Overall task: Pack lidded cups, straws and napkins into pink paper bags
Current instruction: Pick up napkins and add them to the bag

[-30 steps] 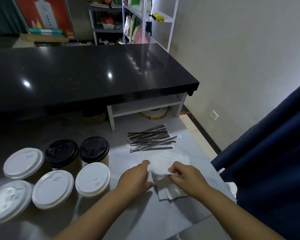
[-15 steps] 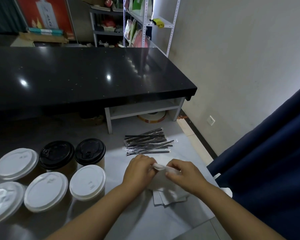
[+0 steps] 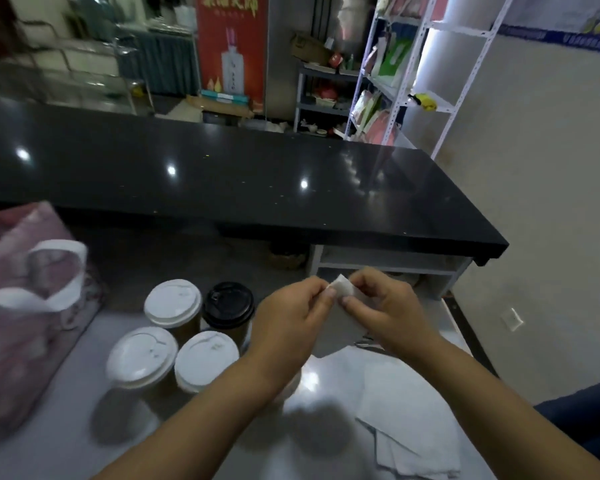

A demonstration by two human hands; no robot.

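Left hand (image 3: 290, 318), right hand (image 3: 387, 315): both pinching one white napkin (image 3: 344, 289), held above napkin stack (image 3: 409, 420). Lidded cups (image 3: 174, 303) at left; pink bag (image 3: 21, 306) beyond.

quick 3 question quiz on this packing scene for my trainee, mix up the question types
1. True or false: the pink bag lies to the left of the cups.
2. What do the left hand and right hand pinch between them, raised above the table? A) a straw B) a folded napkin C) a cup lid
3. Fill in: the number of black lids in view is ___.

Key: 1 true; 2 B; 3 one.
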